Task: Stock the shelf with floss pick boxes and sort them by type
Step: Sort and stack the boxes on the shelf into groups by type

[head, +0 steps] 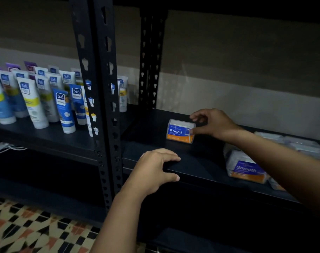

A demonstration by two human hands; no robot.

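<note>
A clear floss pick box with a blue and orange "Round" label (180, 131) stands upright on the black shelf (150, 132). My right hand (213, 124) is at the box's right side, thumb and fingers curled round its top right corner. My left hand (153, 170) grips the front edge of the shelf, fingers on top and thumb underneath. A "Smooth" floss box (246, 170) lies at the right of the shelf, partly behind my right forearm. More clear floss boxes (292, 144) lie behind it at the far right.
Several white and blue Safi tubes (46, 99) stand on the neighbouring shelf to the left. Black perforated uprights (99, 88) divide the two bays. A lower shelf sits in darkness below. Patterned floor tiles (27, 229) show at the bottom left.
</note>
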